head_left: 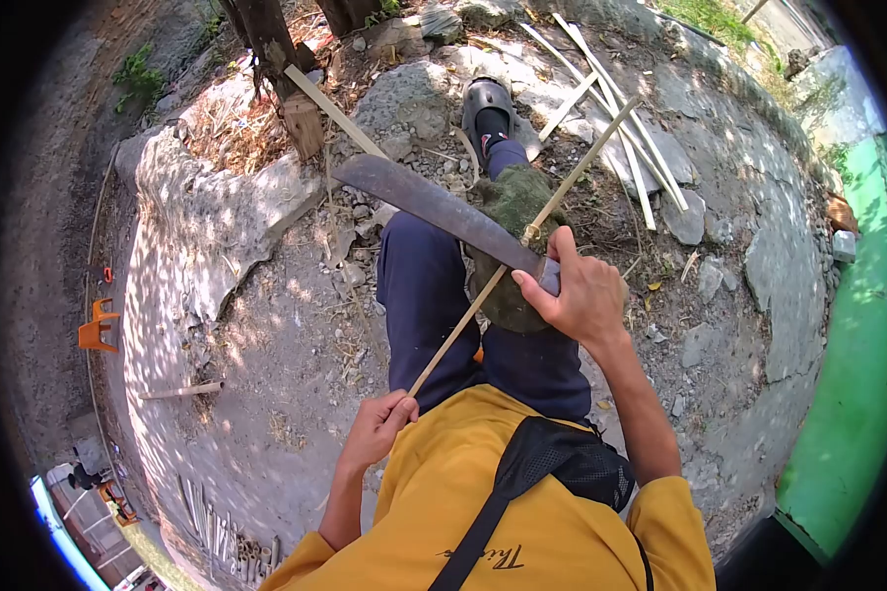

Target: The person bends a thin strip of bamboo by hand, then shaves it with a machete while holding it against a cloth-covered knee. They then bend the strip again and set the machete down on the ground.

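My right hand (pixel 586 295) is closed round the short handle of a machete (pixel 429 207). Its broad dark blade points up and left, crossing a thin bamboo strip (pixel 583 165) just below a node. Blade and strip appear to touch, with part of the strip hidden beneath the blade. Near my waist, my left hand (pixel 376 430) pinches the strip's lower end, and the strip slants up and right from there. A mossy green cloth (pixel 517 197) is draped over my right leg under the strip and blade.
Several split bamboo strips (pixel 616 108) lie on the ground ahead. A wooden post (pixel 301 118) and broken concrete (pixel 404 103) stand ahead left. Bamboo pieces (pixel 222 532) are piled behind left, near an orange stool (pixel 99 325). A green wall (pixel 843 364) borders the right.
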### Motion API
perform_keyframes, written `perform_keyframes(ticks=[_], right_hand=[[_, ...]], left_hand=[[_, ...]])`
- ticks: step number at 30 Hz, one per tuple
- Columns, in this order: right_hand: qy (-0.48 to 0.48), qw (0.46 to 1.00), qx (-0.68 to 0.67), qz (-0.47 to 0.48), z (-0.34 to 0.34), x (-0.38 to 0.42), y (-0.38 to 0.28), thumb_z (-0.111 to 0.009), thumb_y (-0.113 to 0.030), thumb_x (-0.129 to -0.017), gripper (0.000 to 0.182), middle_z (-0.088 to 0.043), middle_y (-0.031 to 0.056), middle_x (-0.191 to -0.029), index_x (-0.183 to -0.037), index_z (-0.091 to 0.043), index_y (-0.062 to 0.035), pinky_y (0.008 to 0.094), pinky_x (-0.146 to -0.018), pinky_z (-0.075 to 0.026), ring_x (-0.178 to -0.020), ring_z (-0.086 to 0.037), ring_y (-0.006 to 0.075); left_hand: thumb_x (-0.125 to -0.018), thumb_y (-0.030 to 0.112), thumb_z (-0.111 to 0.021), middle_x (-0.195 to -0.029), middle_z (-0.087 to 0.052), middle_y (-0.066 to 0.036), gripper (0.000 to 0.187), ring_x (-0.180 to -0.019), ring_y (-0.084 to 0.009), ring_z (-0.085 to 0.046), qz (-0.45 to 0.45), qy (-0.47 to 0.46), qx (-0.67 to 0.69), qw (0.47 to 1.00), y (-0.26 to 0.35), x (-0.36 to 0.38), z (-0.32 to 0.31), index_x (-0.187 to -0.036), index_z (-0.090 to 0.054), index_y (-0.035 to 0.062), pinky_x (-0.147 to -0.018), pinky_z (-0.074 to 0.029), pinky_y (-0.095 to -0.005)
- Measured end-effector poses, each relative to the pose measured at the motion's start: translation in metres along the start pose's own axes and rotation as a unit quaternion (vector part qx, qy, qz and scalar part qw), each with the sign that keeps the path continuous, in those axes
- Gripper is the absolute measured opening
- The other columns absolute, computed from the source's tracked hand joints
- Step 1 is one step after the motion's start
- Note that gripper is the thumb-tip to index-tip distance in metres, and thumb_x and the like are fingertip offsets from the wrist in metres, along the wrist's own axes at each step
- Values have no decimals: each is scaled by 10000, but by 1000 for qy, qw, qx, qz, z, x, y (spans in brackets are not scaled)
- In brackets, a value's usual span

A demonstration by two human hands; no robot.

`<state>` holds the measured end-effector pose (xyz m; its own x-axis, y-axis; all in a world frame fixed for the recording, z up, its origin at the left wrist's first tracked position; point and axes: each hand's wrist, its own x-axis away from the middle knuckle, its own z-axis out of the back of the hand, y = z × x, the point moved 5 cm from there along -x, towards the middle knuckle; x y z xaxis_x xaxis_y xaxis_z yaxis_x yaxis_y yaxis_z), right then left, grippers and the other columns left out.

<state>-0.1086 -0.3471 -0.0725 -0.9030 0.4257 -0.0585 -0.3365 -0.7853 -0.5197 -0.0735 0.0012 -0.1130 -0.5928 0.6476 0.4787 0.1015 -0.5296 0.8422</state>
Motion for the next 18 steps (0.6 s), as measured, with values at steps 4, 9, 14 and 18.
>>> perform_keyframes(ticks=[4, 9, 14, 18], right_hand=[[-7, 1000, -13, -12, 2, 1, 4, -709, -582, -906, 542, -612, 141, -633, -1029, -506, -94, 510, -557, -487, -585, -661, 393], [19, 1000, -12, 9, 3, 1, 5, -724, -576, -911, 550, -631, 132, -616, -1043, -507, -88, 498, -535, -521, -573, -686, 377], [14, 1000, -10, 14, 1, 0, 11, -741, -580, -896, 558, -642, 126, -608, -1050, -507, -98, 491, -521, -524, -565, -691, 372], [20, 1000, -8, 14, 2, 1, 15, -737, -589, -893, 556, -644, 129, -599, -1047, -510, -105, 491, -514, -522, -561, -693, 366]], left_hand=[[-1088, 286, -605, -752, -612, -63, 271, -660, -152, -574, 24, -34, -11, 999, 3, -25, -5, -1120, -658, 22, -639, -466, -331], [-1118, 351, -552, -1024, -734, -117, 407, -889, -206, -719, -94, 39, -69, 992, 82, -88, -15, -1305, -601, -6, -865, -571, -342], [-1146, 360, -488, -822, -601, -34, 393, -719, -117, -570, -29, -95, 80, 992, 79, -136, -55, -1108, -629, -5, -666, -478, -291], [-1157, 365, -462, -691, -444, 45, 437, -620, -64, -403, 19, -140, 172, 975, 74, -137, -69, -869, -577, 57, -563, -344, -263]])
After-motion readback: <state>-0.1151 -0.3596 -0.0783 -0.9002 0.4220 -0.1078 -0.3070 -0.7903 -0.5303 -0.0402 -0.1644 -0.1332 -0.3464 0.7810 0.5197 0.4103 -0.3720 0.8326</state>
